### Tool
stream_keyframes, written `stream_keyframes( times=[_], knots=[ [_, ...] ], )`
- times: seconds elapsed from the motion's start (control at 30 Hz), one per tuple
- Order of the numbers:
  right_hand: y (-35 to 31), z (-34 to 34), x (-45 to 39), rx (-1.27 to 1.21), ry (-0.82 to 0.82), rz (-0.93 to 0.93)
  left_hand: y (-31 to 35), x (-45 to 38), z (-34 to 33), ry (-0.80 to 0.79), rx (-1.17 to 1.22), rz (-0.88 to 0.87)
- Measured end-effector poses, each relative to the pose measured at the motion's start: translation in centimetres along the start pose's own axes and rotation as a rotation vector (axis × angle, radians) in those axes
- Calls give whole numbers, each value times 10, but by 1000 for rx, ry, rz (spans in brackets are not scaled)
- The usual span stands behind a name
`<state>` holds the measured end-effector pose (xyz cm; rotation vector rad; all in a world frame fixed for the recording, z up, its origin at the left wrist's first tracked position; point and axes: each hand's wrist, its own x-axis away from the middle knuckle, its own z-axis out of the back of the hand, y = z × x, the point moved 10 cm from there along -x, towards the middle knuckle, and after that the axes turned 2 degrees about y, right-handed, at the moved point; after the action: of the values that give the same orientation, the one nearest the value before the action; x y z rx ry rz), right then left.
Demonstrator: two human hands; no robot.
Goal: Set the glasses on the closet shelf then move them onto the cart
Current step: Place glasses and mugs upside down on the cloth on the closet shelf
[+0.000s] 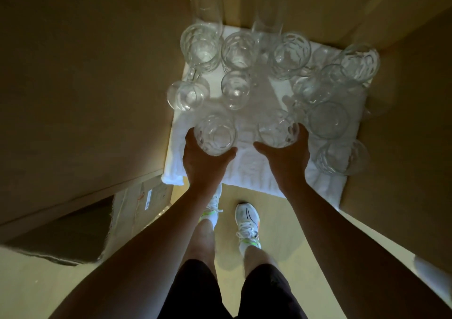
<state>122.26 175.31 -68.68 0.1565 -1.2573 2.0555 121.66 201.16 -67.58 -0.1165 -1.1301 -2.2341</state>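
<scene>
Several clear drinking glasses stand on a white towel (247, 169) spread over the closet shelf. My left hand (203, 159) grips a faceted glass (216, 135) at the towel's near left. My right hand (286, 157) grips a second clear glass (277, 130) at the near middle. Both glasses are upright, and I cannot tell whether they touch the towel. More glasses crowd the back row (238, 49) and the right side (327, 120). No cart is in view.
Brown closet walls (85, 74) close in on the left, back and right of the shelf. Below the shelf are a pale wooden floor (288, 235), my legs and white sneakers. A cardboard box (141, 203) lies low on the left.
</scene>
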Motion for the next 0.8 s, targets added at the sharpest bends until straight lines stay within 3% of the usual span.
stream_keyframes(
  times=[0.23, 0.47, 0.8],
  knots=[
    [-71, 50, 37, -18, 26, 97, 74, 33, 61, 98, 157, -141],
    [-159, 106, 84, -143, 27, 196, 160, 61, 126, 91, 298, -212],
    [-297, 197, 161, -331, 98, 510, 295, 125, 254, 220, 358, -413]
  ],
)
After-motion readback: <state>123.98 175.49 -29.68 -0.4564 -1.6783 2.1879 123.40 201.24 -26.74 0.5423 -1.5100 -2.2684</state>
